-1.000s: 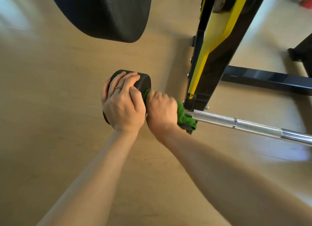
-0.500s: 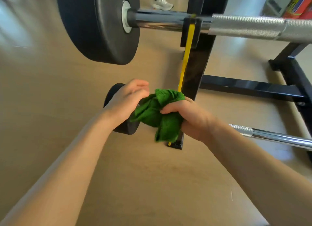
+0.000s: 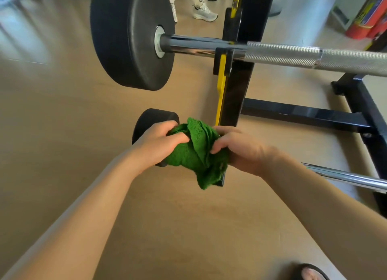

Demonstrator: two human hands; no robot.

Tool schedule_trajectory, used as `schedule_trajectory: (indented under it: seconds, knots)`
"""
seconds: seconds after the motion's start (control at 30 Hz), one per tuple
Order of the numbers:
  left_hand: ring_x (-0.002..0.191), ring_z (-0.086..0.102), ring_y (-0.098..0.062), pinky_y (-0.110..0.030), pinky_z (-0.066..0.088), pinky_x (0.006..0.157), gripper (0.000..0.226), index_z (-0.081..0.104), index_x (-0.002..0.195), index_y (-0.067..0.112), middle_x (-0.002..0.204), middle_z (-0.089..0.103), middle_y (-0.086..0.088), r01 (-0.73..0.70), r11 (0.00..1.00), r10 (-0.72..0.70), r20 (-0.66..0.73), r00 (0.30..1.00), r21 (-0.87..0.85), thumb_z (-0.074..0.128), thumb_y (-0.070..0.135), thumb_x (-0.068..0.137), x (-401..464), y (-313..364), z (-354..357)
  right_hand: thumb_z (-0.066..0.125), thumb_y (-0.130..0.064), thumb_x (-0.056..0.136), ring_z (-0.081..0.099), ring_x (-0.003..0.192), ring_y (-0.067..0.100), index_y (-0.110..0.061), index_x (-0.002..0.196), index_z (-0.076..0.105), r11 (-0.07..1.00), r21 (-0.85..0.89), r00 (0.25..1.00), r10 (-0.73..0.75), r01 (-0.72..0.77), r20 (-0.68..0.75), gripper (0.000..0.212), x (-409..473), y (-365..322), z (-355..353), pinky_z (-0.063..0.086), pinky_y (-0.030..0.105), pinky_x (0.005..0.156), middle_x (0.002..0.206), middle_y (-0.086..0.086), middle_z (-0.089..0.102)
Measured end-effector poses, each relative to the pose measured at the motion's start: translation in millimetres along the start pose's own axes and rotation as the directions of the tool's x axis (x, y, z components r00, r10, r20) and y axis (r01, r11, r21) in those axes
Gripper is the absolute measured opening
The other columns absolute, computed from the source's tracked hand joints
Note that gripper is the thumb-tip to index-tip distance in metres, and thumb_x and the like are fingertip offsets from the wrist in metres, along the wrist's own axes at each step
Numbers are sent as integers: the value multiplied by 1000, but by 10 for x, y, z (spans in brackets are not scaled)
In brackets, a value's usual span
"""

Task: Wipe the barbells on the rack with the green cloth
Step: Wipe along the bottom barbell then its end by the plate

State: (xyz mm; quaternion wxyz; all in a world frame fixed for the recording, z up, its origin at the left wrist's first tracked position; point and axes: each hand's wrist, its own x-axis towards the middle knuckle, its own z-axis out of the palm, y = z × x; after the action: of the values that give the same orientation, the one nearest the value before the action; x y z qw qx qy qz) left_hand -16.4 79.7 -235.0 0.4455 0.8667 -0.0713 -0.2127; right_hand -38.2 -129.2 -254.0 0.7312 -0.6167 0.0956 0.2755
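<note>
A bunched green cloth (image 3: 196,152) hangs between both my hands in front of the black and yellow rack upright (image 3: 232,99). My left hand (image 3: 159,143) grips its left side and my right hand (image 3: 240,148) grips its right side. Behind them lies the lower barbell, with its small black end weight (image 3: 150,120) at the left and its chrome shaft (image 3: 345,176) at the right; its middle is hidden by the cloth and hands. The upper barbell (image 3: 282,53) rests on the rack hook higher up, carrying a large black plate (image 3: 127,34).
The rack's black base bars (image 3: 303,114) run across the wooden floor at the right. Another person's white shoes (image 3: 204,12) stand at the top. Red and yellow objects (image 3: 368,14) lean at the top right. My sandalled foot (image 3: 310,273) shows at the bottom.
My hands have come off the lower barbell with the cloth, which both now hold bunched. The view has tilted up, so the upper barbell and its plate are in full sight.
</note>
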Motion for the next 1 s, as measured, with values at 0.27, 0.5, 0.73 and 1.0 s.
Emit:
schedule_trajectory:
  seconds: [0.27, 0.5, 0.73, 1.0]
  knots:
    - [116, 62, -8, -35, 50, 102, 62, 51, 131, 40, 125, 63, 12, -59, 998, 49, 321, 946, 20, 81, 44, 76, -12, 282, -118, 49, 10, 90, 68, 106, 32, -4, 123, 62, 974, -227, 970, 57, -2, 236, 38, -222, -336, -146, 56, 36, 84, 117, 23, 68]
    - [101, 71, -22, -57, 51, 98, 30, 67, 105, 15, 103, 74, -7, -195, 979, 167, 306, 937, 61, 69, 42, 91, -78, 622, -226, 77, -8, 74, 67, 107, 28, -13, 122, 61, 874, -464, 978, -57, 146, 201, 51, -411, -571, -324, 55, 39, 92, 117, 13, 67]
    - [110, 70, -22, -45, 50, 103, 24, 69, 117, 11, 114, 74, -6, -121, 987, 148, 320, 936, -104, 60, 23, 98, -177, 815, -391, 81, -2, 57, 68, 101, 31, -14, 120, 57, 842, -470, 964, -246, 265, 102, 68, -610, -569, -300, 58, 49, 87, 108, 19, 67]
    - [130, 49, -1, -36, 43, 112, 82, 40, 139, 37, 139, 50, 19, -238, 962, 187, 311, 932, 136, 76, 57, 69, -280, 856, -250, 80, -17, 81, 73, 90, 28, -18, 123, 57, 837, -532, 991, -77, 123, 108, 48, -686, -840, -142, 61, 44, 81, 107, 15, 70]
